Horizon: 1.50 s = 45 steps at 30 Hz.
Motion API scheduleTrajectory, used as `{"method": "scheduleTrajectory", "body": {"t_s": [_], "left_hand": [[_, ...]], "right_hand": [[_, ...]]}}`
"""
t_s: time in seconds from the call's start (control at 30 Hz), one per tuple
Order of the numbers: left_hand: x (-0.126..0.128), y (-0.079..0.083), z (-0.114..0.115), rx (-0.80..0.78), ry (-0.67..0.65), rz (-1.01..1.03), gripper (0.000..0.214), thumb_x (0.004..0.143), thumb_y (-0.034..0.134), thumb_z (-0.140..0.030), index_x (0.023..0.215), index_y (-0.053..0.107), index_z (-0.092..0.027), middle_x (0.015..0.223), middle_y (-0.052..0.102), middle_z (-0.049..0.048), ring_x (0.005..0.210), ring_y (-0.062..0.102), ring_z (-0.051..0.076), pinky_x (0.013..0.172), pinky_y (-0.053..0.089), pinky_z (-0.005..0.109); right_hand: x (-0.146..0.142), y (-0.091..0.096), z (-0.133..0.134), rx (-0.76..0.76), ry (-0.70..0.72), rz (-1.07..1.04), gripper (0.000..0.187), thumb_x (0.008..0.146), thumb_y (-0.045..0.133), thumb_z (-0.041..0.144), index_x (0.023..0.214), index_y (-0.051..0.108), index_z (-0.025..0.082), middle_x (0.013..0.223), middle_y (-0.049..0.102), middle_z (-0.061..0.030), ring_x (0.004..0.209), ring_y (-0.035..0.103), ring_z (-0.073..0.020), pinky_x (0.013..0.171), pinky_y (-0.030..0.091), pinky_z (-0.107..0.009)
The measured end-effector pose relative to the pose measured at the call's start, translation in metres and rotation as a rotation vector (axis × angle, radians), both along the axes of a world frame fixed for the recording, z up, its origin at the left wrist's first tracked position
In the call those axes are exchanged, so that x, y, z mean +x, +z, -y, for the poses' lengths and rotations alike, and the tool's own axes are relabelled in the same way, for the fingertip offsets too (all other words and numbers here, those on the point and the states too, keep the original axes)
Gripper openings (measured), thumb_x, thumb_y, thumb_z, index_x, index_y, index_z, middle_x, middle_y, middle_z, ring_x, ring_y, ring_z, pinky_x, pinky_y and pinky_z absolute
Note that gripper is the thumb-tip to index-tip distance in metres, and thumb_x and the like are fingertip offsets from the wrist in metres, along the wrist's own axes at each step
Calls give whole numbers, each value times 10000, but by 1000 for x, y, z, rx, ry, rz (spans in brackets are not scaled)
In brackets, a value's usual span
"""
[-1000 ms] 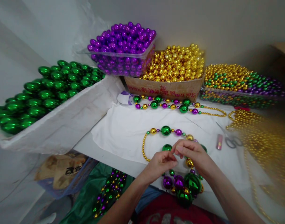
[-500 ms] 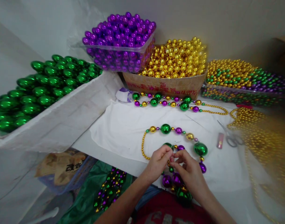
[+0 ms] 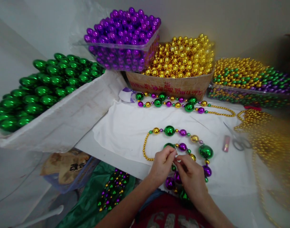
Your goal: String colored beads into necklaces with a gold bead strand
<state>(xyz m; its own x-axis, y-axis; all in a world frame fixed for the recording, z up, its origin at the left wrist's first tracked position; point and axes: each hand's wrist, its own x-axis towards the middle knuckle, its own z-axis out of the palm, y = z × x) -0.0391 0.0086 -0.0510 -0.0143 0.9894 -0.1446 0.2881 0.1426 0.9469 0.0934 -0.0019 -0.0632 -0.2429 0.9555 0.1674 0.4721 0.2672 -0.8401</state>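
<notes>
My left hand [image 3: 163,164] and my right hand [image 3: 191,174] meet over the near part of a bead necklace [image 3: 169,130]. Both are closed in a pinch, fingertips almost touching, on its thin pale string [image 3: 175,147]. The necklace loops across the white cloth, with large green, purple and gold beads and a run of small gold beads at its left. Several purple and green beads hang by the table edge below my hands, partly covered by my right hand. The exact spot pinched is hidden by my fingers.
Behind lies another bead necklace [image 3: 189,107]. Scissors [image 3: 237,142], a small red tube [image 3: 226,144] and a needle-like rod [image 3: 199,122] rest at right, near piled gold bead strands [image 3: 273,142]. Boxes of green [image 3: 47,100], purple [image 3: 125,38], gold [image 3: 183,57] and mixed beads [image 3: 249,76] stand around.
My right hand's fingers have curled in closer, and its back has turned more towards me. My left hand keeps its pinch. The view has shifted slightly.
</notes>
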Motion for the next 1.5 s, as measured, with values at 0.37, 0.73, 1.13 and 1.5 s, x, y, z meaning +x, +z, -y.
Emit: {"method": "scheduleTrajectory", "body": {"t_s": [0.37,0.73,1.13,1.5], "left_hand": [[3,-6,-11,-238,76,234,237,798,564,-366,665,517,-175,522,412,-62,446,349,71,416,265,186],[-14,18,-11,-262,-166,433,318,791,617,-286,1059,468,-205,1002,540,11,519,483,39,477,390,193],[-9,21,-11,62,-389,54,110,714,696,-163,724,586,-160,912,549,33,847,521,151,709,410,251],[-11,14,-18,-351,-220,473,255,826,575,-399,822,427,-190,657,570,-40,463,566,95,376,387,170]], "right_hand": [[1,-10,4,465,31,352,230,923,424,93,1024,630,115,723,519,-48,682,478,-183,603,340,-298],[20,2,-19,-832,12,-602,243,734,677,364,675,556,161,543,413,48,467,312,-73,437,205,-218],[34,6,-24,-1312,-7,-1016,340,563,837,290,686,554,148,568,455,54,463,353,-36,391,190,-153],[30,4,-14,-788,27,-556,323,763,651,457,681,507,179,524,411,63,438,319,-73,407,211,-211]]}}
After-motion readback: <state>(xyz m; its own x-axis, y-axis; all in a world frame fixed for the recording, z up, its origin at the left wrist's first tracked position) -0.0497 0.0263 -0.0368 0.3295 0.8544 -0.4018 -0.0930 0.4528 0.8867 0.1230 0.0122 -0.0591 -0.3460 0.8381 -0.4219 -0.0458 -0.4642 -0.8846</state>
